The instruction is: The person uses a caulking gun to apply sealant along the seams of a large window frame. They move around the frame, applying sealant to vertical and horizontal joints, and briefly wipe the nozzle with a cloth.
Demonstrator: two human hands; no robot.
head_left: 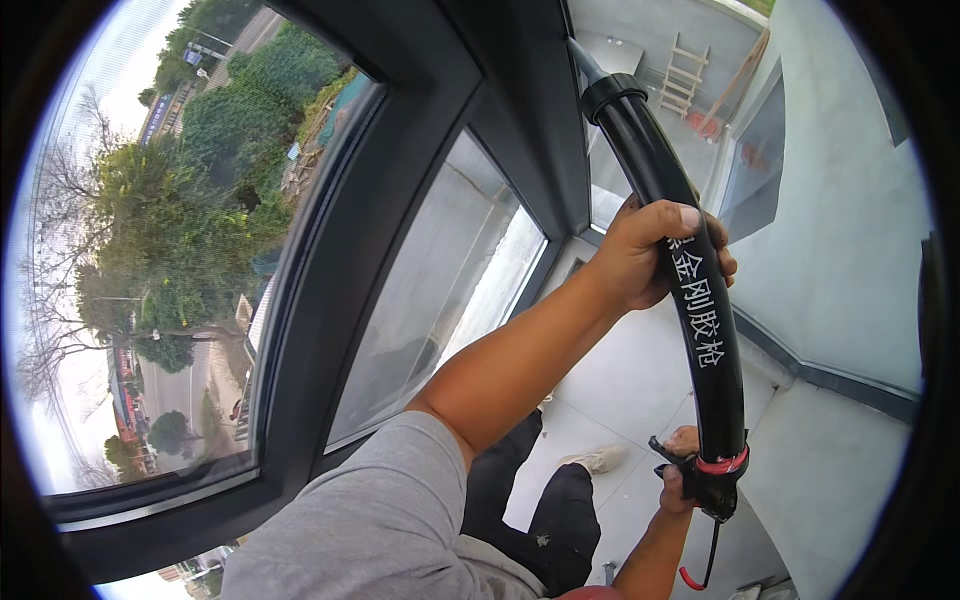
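A dark window frame (365, 250) fills the left and top of the frame, its glass looking out on trees, while a pale wall (850, 260) takes up the right side and light floor tiles (620, 370) show between them. In the upper right a wooden ladder (686, 72) stands by the far wall, seemingly put there out of the way. The person's dark trousers (565, 510) and a pale shoe (597, 460) appear low in the middle, so they look to be standing close beside the window, probably for easy reach. Right of centre runs a long black caulking gun (715, 390), slanting from the top of the frame to the lower right. The left hand (655, 250) is wrapped around the upper part of its barrel, thumb across the near side, likely to carry the weight and steer the front. The right hand (680, 475), in the lower right, holds the handle end, where a trigger would be worked; whether it is squeezing, I cannot tell. Past a black collar (613, 95), the grey nozzle (587, 62) points up beside the frame's edge, presumably aimed at it, though contact is unclear. Below the handle hangs a thin black rod with a red tip (690, 578).
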